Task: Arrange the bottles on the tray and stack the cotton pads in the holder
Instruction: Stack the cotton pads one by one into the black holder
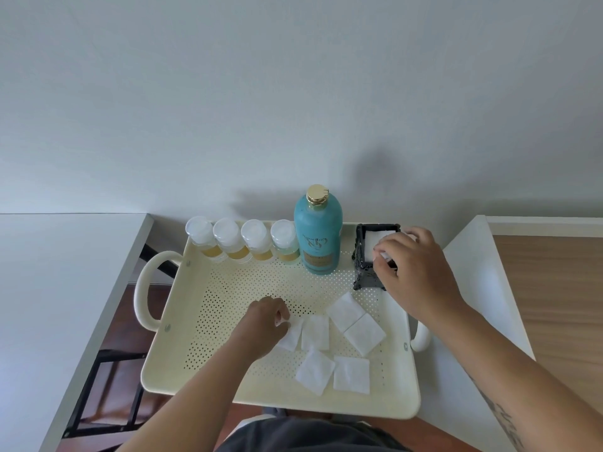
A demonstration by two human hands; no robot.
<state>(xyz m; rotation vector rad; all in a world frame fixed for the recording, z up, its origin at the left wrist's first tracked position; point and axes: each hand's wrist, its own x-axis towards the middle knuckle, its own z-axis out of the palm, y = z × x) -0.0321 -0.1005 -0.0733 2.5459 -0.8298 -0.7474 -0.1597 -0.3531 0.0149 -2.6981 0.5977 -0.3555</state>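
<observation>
A cream perforated tray point(228, 298) holds everything. Along its far edge stand several small clear bottles point(228, 239) with white caps, and a tall teal bottle point(318, 233) with a gold cap. At the far right sits a black square holder point(365, 252) with white cotton pads inside. My right hand point(414, 272) rests over the holder, fingertips pinching a pad at its top. Several loose square cotton pads point(346, 309) lie on the tray's near half. My left hand point(264, 321) presses its fingertips on the leftmost pad point(292, 336).
The tray has looped handles point(145, 288) at both ends and sits between a white table point(49, 305) on the left and a white surface point(479, 288) on the right. Wooden floor shows below. A pale wall rises behind.
</observation>
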